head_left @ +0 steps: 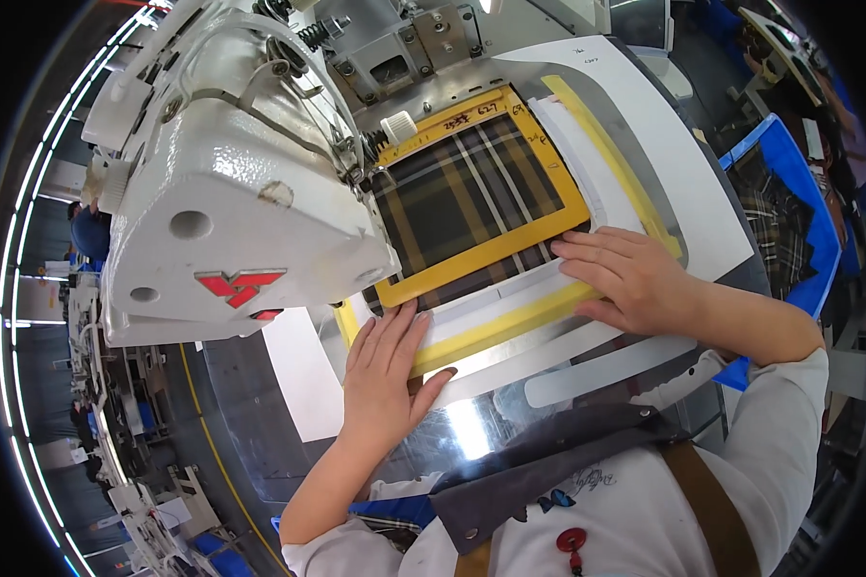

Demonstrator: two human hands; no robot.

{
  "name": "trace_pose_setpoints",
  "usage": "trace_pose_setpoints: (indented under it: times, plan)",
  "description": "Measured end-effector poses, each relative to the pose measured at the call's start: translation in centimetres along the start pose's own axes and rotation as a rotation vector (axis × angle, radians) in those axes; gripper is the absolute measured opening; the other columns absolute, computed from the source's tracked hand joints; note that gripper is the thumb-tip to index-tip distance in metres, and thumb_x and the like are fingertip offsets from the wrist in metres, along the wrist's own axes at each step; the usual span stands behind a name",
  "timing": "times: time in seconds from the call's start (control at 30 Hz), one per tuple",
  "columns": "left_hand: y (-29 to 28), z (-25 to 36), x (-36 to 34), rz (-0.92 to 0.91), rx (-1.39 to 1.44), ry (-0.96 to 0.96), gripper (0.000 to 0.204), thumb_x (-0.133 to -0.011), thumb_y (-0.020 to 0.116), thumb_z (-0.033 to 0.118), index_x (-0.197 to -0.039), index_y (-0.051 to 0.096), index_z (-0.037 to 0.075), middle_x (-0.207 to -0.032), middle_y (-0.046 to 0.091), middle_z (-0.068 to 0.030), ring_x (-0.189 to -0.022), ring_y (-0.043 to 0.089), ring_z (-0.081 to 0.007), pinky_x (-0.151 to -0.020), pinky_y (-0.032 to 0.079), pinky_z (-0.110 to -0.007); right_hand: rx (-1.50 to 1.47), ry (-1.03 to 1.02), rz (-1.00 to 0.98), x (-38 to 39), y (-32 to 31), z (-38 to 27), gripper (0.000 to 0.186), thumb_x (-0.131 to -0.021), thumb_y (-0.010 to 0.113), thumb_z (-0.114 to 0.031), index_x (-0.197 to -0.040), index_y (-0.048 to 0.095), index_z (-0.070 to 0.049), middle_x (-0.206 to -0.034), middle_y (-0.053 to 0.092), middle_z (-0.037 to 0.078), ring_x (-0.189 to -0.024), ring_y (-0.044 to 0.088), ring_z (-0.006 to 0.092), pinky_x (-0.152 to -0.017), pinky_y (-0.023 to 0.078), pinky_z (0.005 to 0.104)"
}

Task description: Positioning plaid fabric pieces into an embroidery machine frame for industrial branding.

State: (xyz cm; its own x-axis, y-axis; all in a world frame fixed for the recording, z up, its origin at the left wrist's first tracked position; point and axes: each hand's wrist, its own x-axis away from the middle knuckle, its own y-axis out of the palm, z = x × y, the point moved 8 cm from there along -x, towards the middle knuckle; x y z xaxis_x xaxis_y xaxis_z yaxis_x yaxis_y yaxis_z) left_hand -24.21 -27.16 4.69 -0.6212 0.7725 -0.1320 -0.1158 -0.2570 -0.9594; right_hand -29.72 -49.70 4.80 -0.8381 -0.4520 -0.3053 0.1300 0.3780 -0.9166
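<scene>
A yellow rectangular frame lies over a dark plaid fabric with brown and pale stripes. A strip of the fabric shows past the frame's near edge. My left hand rests with its fingertips at that strip's left end, fingers stretched and thumb apart. At the strip's right end, my right hand lies flat with its fingers stretched out. Neither hand grips anything. Under the fabric is a white sheet bordered by yellow tape. The sewing machine's white head covers the frame's left side.
The machine head stands close to my left hand, with a metal clamp mechanism at the back. A shiny metal plate lies before me. On the right, a blue bin holds plaid fabric. Other machines line the left side.
</scene>
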Motion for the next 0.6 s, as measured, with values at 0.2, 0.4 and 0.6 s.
trace_pose_setpoints:
  times: [0.2, 0.4, 0.6]
  plan:
    - [0.1, 0.2, 0.4, 0.021, 0.039, 0.042, 0.06, -0.081, 0.07, 0.034, -0.131, 0.049, 0.009, -0.138, 0.049, -0.014, -0.128, 0.047, -0.0311, -0.107, 0.033, -0.046, 0.073, 0.013, 0.016, 0.6, 0.2, -0.2, 0.041, -0.081, 0.07, -0.027, -0.111, 0.06, -0.001, -0.126, 0.058, 0.015, -0.119, 0.055, 0.0295, -0.1, 0.043, 0.043]
    - [0.3, 0.5, 0.0, 0.006, 0.081, 0.052, 0.056, -0.079, 0.069, 0.032, -0.127, 0.054, 0.008, -0.136, 0.051, -0.0145, -0.128, 0.047, -0.0317, -0.107, 0.031, -0.047, 0.144, 0.023, 0.046, 0.7, -0.5, -0.3, 0.04, -0.083, 0.068, -0.03, -0.108, 0.062, 0.001, -0.121, 0.061, 0.017, -0.115, 0.058, 0.0307, -0.096, 0.046, 0.0422]
    - [-0.2, 0.3, 0.3, 0.01, 0.056, 0.048, 0.053, -0.077, 0.071, 0.031, -0.123, 0.056, 0.009, -0.134, 0.054, -0.0118, -0.124, 0.05, -0.0288, -0.104, 0.035, -0.044, 0.161, -0.02, 0.082, 0.6, -0.3, -0.9, 0.039, -0.084, 0.068, -0.031, -0.104, 0.063, 0.002, -0.116, 0.063, 0.019, -0.112, 0.06, 0.0317, -0.095, 0.048, 0.0414]
